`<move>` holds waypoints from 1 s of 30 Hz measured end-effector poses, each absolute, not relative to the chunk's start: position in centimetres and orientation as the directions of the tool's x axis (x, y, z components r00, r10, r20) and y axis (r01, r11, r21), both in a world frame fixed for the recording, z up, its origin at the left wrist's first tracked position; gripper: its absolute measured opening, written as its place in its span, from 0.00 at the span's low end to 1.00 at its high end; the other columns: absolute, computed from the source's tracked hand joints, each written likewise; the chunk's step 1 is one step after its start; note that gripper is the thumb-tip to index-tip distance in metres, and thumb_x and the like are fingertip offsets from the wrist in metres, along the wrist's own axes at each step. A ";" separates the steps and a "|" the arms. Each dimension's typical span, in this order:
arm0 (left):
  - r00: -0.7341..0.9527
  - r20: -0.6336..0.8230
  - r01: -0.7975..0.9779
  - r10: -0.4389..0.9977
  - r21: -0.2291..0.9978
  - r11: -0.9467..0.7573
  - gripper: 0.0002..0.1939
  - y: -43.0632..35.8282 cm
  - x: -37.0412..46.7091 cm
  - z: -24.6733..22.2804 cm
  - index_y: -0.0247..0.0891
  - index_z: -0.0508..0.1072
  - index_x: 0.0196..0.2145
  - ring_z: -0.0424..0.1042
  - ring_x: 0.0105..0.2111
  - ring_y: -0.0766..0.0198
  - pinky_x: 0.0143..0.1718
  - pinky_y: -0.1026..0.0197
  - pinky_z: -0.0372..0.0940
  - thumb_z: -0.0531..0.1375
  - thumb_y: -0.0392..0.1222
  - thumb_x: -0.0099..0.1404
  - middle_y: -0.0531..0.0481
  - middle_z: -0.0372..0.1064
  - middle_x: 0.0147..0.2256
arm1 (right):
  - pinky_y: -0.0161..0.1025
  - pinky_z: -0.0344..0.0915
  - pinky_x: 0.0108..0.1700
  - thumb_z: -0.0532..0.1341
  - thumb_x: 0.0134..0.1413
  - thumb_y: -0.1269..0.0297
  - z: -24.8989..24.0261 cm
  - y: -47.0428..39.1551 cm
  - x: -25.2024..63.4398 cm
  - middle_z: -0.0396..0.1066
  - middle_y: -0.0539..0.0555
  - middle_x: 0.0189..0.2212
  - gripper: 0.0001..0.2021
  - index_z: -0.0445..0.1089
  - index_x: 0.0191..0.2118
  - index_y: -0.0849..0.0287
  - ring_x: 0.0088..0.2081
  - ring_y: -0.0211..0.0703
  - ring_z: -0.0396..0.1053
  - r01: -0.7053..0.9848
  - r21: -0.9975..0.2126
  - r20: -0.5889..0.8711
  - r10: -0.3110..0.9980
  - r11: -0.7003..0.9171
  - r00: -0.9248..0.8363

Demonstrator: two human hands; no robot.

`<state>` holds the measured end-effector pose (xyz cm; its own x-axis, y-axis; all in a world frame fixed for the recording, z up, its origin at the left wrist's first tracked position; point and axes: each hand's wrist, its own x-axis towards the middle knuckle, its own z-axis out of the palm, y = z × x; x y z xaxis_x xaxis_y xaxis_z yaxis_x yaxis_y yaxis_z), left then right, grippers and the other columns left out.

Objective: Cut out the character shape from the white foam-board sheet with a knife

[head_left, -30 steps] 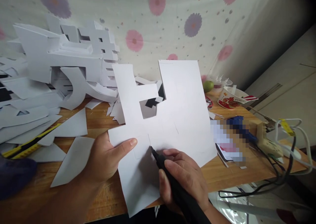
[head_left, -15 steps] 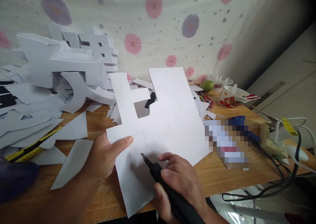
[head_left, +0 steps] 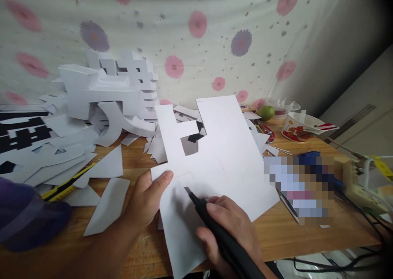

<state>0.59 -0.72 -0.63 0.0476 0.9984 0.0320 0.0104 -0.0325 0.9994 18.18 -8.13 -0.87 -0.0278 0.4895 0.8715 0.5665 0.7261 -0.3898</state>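
Note:
A large white board with a notched cutout near its upper left is tilted above the wooden table, its lower part nearest me. My left hand grips its left edge, thumb on top and fingers underneath. Wrapped around a black pen-shaped tool with a thin blade is my right hand. The blade tip is over the board, close to faint drawn lines right of my left thumb. Whether the tip touches the surface I cannot tell.
White cut shapes are piled at the back left. A yellow-black cutter lies left, near a purple object. On the right are a paper bowl, a green fruit, a power strip and cables.
The view has shifted, so the scene sits further right and lower. The blade tip has moved up relative to the board, closer to the drawn lines. Both hands keep their holds.

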 end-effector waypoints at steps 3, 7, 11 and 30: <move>0.142 0.032 -0.110 0.989 0.994 -0.016 0.22 -0.7 0.6 -0.6 0.34 0.77 0.46 0.76 0.44 0.46 0.46 0.50 0.69 0.61 0.53 0.62 0.41 0.79 0.40 | 0.36 0.74 0.27 0.63 0.56 0.64 -1.4 -8.4 17.9 0.75 0.52 0.28 0.16 0.67 0.51 0.56 0.24 0.41 0.73 0.612 -0.476 0.823 0.565 0.632 0.058; 0.162 0.080 -0.124 0.984 0.990 -0.060 0.20 -0.7 0.4 -1.0 0.36 0.77 0.45 0.76 0.41 0.51 0.46 0.52 0.67 0.59 0.53 0.65 0.43 0.79 0.39 | 0.37 0.74 0.25 0.62 0.57 0.62 -2.8 -8.3 17.7 0.76 0.54 0.30 0.16 0.67 0.51 0.57 0.23 0.41 0.73 0.614 -0.456 0.853 0.514 0.645 0.093; 0.186 0.129 -0.134 0.974 0.985 -0.105 0.17 -0.9 0.4 -1.0 0.40 0.77 0.46 0.74 0.44 0.54 0.49 0.55 0.65 0.58 0.50 0.66 0.46 0.78 0.42 | 0.38 0.76 0.29 0.61 0.57 0.65 -2.9 -8.3 17.5 0.76 0.54 0.31 0.15 0.68 0.50 0.58 0.29 0.45 0.76 0.635 -0.433 0.854 0.516 0.639 0.064; 0.138 0.223 0.131 0.965 0.962 -0.241 0.19 -1.5 0.9 0.4 0.37 0.76 0.28 0.70 0.27 0.60 0.30 0.60 0.64 0.56 0.54 0.65 0.50 0.73 0.25 | 0.33 0.73 0.22 0.63 0.53 0.72 -0.8 -8.1 17.1 0.74 0.52 0.27 0.17 0.67 0.49 0.61 0.25 0.41 0.75 0.660 -0.343 0.855 0.513 0.668 -0.076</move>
<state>0.87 -1.47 0.38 0.1383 0.9650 0.2230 0.1312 -0.2411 0.9616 17.06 -8.07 -0.80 -0.0755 0.5131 0.8550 0.6603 0.6683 -0.3427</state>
